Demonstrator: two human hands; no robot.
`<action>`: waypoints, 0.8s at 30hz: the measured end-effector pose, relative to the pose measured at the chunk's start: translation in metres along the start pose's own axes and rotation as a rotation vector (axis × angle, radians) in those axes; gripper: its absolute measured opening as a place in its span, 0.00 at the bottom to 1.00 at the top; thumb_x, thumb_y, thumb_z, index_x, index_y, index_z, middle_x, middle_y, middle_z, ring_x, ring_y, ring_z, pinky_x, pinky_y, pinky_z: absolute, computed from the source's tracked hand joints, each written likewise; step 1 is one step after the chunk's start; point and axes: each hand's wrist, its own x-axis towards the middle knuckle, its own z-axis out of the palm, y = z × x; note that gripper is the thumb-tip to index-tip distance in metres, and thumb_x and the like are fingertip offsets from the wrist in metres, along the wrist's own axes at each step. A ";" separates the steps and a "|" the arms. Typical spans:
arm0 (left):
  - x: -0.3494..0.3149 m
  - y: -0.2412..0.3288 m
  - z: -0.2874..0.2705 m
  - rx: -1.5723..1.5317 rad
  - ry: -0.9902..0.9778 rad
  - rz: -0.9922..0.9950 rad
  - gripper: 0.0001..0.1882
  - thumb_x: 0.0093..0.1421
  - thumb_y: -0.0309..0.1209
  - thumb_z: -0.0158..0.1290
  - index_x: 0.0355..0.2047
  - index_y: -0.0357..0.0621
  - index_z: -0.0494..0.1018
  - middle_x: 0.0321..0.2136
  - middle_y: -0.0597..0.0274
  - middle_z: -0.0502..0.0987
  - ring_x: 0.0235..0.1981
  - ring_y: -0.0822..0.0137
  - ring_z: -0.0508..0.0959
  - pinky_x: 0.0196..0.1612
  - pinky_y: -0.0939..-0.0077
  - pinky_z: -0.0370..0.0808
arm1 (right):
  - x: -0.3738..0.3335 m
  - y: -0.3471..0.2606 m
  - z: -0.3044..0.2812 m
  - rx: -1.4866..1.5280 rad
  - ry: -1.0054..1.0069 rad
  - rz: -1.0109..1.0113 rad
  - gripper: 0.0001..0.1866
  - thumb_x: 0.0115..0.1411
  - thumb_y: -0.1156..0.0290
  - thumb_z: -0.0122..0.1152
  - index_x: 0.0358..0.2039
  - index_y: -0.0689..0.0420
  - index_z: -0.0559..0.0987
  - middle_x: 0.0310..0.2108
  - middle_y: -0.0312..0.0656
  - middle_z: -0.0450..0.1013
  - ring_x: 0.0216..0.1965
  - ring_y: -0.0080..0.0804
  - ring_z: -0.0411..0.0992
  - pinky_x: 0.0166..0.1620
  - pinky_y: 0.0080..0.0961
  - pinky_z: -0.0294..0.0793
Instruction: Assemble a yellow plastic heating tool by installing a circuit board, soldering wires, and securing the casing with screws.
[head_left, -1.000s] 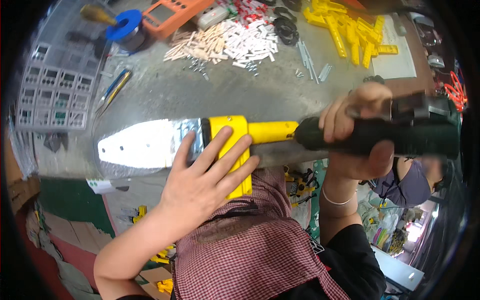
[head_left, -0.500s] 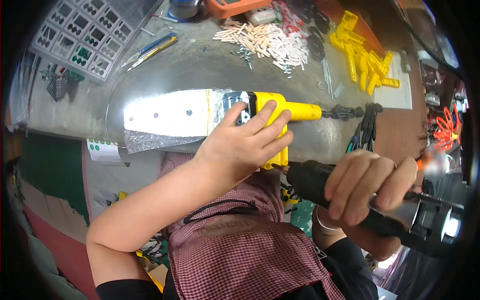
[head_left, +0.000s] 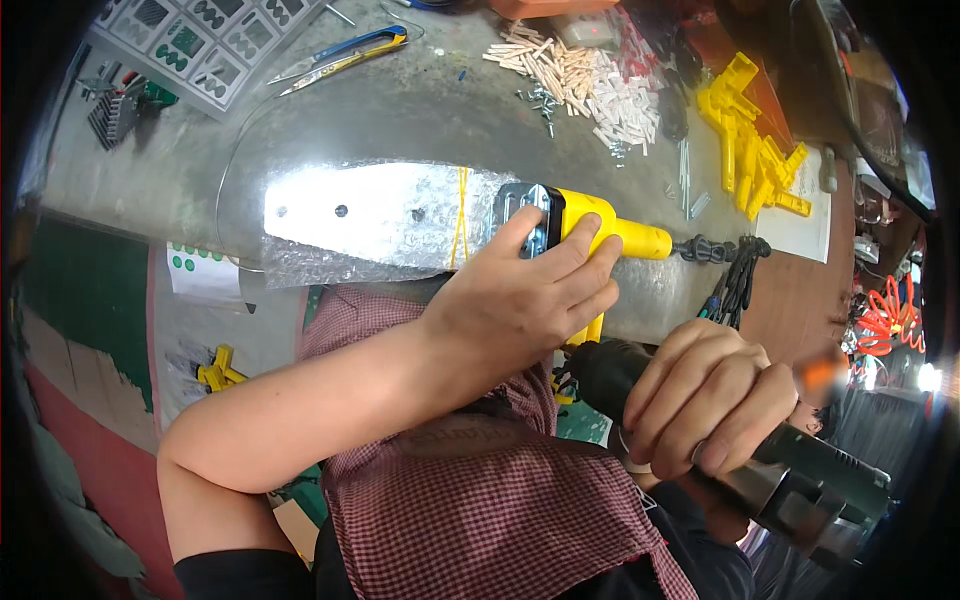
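My left hand (head_left: 525, 295) grips a yellow plastic tool housing (head_left: 640, 238), its fingers spread across the top and over the black end piece (head_left: 520, 205). From that end a long flat plate (head_left: 370, 210), shiny and dotted with dark holes, runs left in bubble wrap under a yellow rubber band (head_left: 461, 215). A black cord (head_left: 705, 249) leaves the housing's right end. In my right hand (head_left: 705, 400), fingers wrapped round it, is a dark power screwdriver (head_left: 610, 375). Its front end is at the housing's near side; contact with a screw cannot be made out.
Behind lie tan pegs (head_left: 550, 65), white pegs (head_left: 625, 110), small screws (head_left: 543, 105) and yellow plastic handle parts (head_left: 745, 140). A compartment tray (head_left: 185, 45) and blue-and-yellow-handled cutters (head_left: 345, 58) are at back left. Coiled black cable (head_left: 742, 280) lies right. The bench edge (head_left: 130, 228) runs nearby.
The view has shifted, so the bench things appear farther right. The screwdriver's rear end sits lower in the picture. Both hands keep their holds.
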 end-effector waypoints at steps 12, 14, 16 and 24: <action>-0.002 0.006 -0.008 -0.083 -0.220 -0.039 0.37 0.40 0.46 0.67 0.52 0.56 0.69 0.61 0.64 0.65 0.64 0.60 0.63 0.57 0.50 0.62 | -0.032 -0.040 -0.009 -0.080 0.253 -0.093 0.26 0.55 0.53 0.70 0.40 0.57 0.68 0.25 0.43 0.76 0.26 0.37 0.77 0.33 0.34 0.78; 0.001 0.007 -0.003 -0.024 -0.189 -0.037 0.38 0.38 0.47 0.68 0.52 0.58 0.69 0.61 0.65 0.65 0.64 0.61 0.63 0.58 0.50 0.61 | -0.033 -0.037 -0.003 -0.096 0.303 -0.012 0.13 0.62 0.63 0.62 0.36 0.59 0.70 0.24 0.45 0.76 0.25 0.41 0.76 0.32 0.36 0.76; -0.002 0.009 0.003 0.003 -0.185 -0.051 0.40 0.37 0.47 0.68 0.53 0.60 0.68 0.61 0.66 0.65 0.63 0.61 0.63 0.58 0.50 0.61 | -0.033 -0.028 0.002 -0.091 0.335 0.007 0.07 0.65 0.68 0.57 0.35 0.58 0.72 0.24 0.45 0.76 0.24 0.41 0.76 0.30 0.36 0.77; -0.007 0.011 0.015 0.130 -0.053 -0.049 0.28 0.47 0.50 0.59 0.49 0.64 0.71 0.61 0.70 0.66 0.63 0.64 0.64 0.60 0.51 0.57 | -0.024 -0.010 -0.019 0.001 0.108 -0.043 0.16 0.54 0.63 0.72 0.32 0.60 0.76 0.24 0.45 0.76 0.23 0.39 0.76 0.29 0.32 0.78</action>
